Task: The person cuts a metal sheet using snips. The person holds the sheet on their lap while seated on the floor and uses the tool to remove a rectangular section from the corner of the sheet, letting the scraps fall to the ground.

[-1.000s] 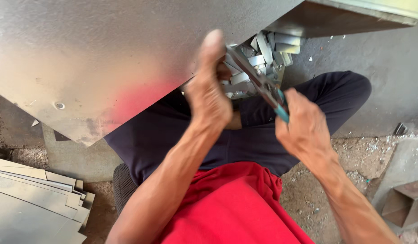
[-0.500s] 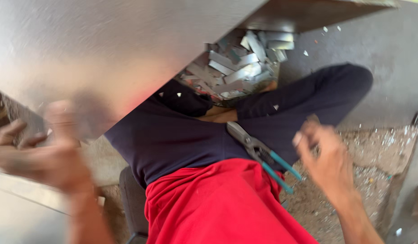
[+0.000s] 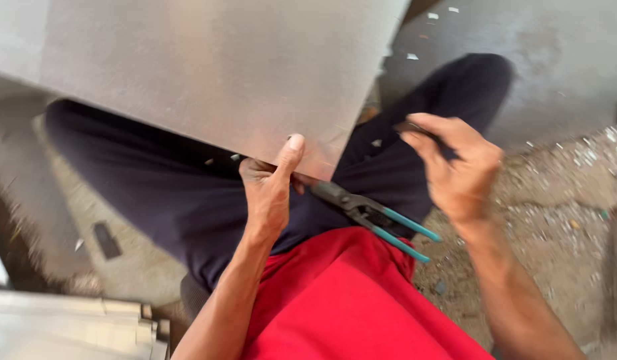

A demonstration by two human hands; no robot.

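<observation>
Grey sheet metal (image 3: 208, 67) is pinched at its near edge by the left hand (image 3: 268, 190); teal-handled snips (image 3: 372, 217) lie on the lap, handles toward the nearer right hand (image 3: 455, 170), whose loosely curled grip seems empty.

The dusty grey concrete floor (image 3: 562, 200) carries scattered small pale metal chips (image 3: 588, 143) and stacked flat grey metal strips (image 3: 68, 327).

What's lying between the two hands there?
In the head view, metal snips with teal handles lie on the lap between the left hand, which grips the metal sheet, and the right hand.
</observation>
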